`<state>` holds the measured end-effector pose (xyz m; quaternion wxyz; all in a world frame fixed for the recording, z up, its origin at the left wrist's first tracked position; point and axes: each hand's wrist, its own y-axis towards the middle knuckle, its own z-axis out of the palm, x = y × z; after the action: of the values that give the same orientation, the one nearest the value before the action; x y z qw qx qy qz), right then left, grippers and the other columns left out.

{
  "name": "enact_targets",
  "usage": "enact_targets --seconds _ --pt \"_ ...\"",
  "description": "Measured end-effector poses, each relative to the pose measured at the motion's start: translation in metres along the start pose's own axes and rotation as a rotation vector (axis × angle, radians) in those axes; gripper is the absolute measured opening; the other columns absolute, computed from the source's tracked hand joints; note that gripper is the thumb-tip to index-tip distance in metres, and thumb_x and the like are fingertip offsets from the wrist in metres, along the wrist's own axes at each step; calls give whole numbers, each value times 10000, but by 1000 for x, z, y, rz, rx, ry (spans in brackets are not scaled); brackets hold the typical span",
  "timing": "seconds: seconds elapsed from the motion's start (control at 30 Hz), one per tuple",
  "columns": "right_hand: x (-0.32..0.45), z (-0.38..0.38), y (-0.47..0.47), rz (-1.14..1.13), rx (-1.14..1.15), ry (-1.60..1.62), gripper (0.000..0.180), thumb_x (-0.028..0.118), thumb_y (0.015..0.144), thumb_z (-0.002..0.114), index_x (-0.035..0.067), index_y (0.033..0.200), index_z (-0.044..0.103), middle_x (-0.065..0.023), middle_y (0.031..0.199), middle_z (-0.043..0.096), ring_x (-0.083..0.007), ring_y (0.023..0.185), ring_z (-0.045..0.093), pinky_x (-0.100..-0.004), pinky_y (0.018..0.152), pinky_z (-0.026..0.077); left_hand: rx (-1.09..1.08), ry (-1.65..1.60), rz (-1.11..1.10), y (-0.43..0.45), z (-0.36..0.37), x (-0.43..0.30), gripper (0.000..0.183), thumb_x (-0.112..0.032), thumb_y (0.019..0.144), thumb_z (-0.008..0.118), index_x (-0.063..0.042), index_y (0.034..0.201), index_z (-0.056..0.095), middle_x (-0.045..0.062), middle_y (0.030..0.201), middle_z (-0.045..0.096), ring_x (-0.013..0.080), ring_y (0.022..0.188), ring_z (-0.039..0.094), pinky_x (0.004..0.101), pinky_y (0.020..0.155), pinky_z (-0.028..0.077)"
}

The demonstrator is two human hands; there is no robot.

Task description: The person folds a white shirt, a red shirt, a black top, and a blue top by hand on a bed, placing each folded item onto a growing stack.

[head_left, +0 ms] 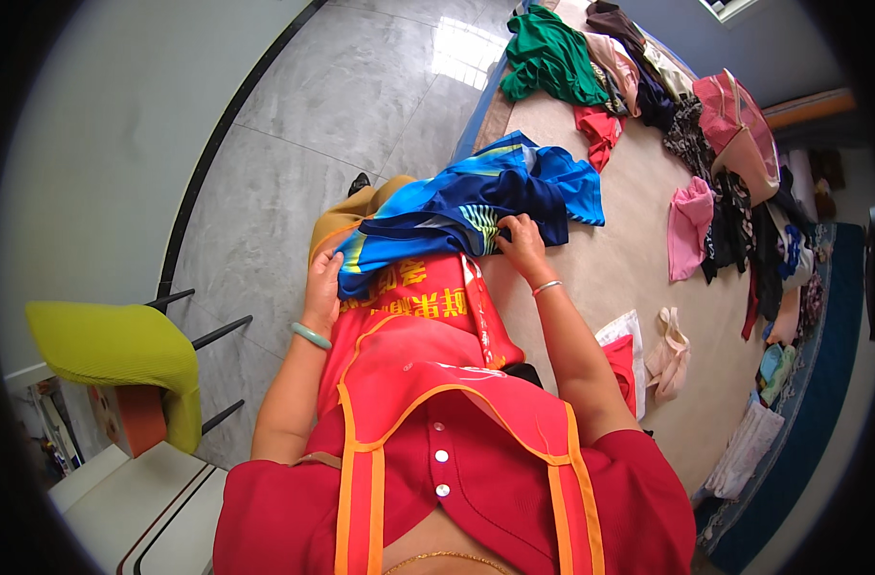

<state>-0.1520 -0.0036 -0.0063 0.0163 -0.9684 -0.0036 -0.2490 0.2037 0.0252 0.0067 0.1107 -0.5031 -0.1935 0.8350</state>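
Note:
A blue and navy sports shirt (473, 198) with yellow-green accents lies across my lap and over the bed's edge. My left hand (326, 277) pinches its near left edge between thumb and fingers. On the other side, my right hand (521, 243) grips the navy cloth by a patch of pale stripes. Part of the shirt is bunched, so its full outline cannot be made out. Beneath it is the red apron (423, 345) I wear, which has orange trim and yellow writing.
I sit at the side of a bed with a beige cover (588, 273). A green garment (552, 61), a pink garment (691, 226), a pink bag (742, 136) and other clothes lie along its far and right sides. A yellow-green chair (121, 352) stands at left on grey tiles (293, 108).

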Motion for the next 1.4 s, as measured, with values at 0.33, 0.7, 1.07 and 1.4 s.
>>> enact_targets --seconds 0.33,0.7,1.07,1.4 --pt "-21 -18 19 83 121 344 167 122 669 678 43 756 560 -83 698 540 -174 627 544 -289 579 442 -4 149 128 4 15 -16 185 -131 888 483 -16 1033 487 54 960 572 104 865 548 247 787 445" --pt "59 -363 95 -514 -323 -12 89 98 767 600 35 792 542 -21 715 532 -98 670 495 -254 605 423 86 831 973 59 158 -230 232 -203 872 534 -2 970 597 73 815 622 111 748 558 245 692 449" --pt "107 -559 61 -429 -652 -233 158 205 843 580 58 888 549 29 882 539 -44 845 505 -182 759 386 -173 907 1465 -22 231 -384 402 -404 859 509 -114 1132 561 87 988 626 210 911 604 299 804 478" --pt "113 -497 167 -570 -581 -379 212 280 793 582 78 851 560 -49 769 583 -136 737 548 -284 700 434 285 1223 1343 21 209 -392 344 -363 869 480 -62 997 586 105 849 642 221 764 631 302 721 516"
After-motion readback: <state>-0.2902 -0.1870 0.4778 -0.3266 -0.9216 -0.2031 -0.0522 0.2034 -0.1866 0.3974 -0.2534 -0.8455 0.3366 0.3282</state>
